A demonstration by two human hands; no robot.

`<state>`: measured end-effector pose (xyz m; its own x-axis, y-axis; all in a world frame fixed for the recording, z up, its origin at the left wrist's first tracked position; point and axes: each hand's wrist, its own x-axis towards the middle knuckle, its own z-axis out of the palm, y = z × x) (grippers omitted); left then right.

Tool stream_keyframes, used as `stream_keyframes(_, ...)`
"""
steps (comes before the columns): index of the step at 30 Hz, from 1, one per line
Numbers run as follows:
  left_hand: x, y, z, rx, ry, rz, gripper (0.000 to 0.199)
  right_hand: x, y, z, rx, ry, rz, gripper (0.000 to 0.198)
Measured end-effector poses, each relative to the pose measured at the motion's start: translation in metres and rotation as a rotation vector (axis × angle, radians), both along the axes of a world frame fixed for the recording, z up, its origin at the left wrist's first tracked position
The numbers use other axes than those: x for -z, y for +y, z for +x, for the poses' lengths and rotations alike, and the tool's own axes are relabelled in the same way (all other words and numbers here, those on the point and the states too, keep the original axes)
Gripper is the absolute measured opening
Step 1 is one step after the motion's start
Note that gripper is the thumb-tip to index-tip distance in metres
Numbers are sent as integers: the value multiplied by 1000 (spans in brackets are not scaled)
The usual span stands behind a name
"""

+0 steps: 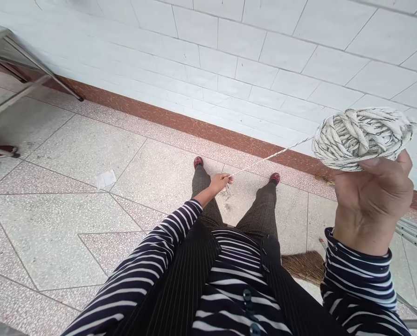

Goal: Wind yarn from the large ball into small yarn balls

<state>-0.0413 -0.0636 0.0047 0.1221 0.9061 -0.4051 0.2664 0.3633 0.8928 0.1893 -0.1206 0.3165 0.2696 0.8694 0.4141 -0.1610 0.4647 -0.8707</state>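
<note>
My right hand [372, 196] is raised at the right, its fingers closed round the underside of a thick bundle of white rope [364, 137] with dark flecks. From the bundle's left side a single taut strand [271, 155] runs down and left to my left hand [221, 183]. That hand is low, in front of my legs, with its fingers pinched on the strand. A short loose tangle of the rope seems to hang just below the left fingers; its details are too small to tell.
A white tiled wall [229, 60] with a red-brown skirting rises ahead. At the upper left stands a metal-legged table [30, 86]. A paper scrap [105, 179] lies on the speckled floor. Broom bristles [303, 267] show beside my right leg, and metal rails [416, 235] at the right edge.
</note>
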Motion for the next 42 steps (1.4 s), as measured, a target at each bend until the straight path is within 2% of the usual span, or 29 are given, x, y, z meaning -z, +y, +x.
stream_keyframes(5,8,4,-4,-34,94,41,29,3,2,5,4,45,0,38)
stream_keyframes(10,18,-2,-5,-19,107,36,36,4,1,8,42,45,51,41)
stream_keyframes(15,15,-3,-5,-24,203,-8,46,6,1,7,29,32,25,45)
stream_keyframes(23,16,1,-16,184,454,134,44,16,-1,20,79,71,23,38)
stream_keyframes(31,29,-1,-19,131,300,1,37,12,-14,21,112,38,-8,34)
stream_keyframes(38,38,-7,-9,107,247,11,27,-10,-33,10,102,25,56,58)
stream_keyframes(42,39,-6,-16,64,245,26,28,-14,-37,0,89,22,48,61)
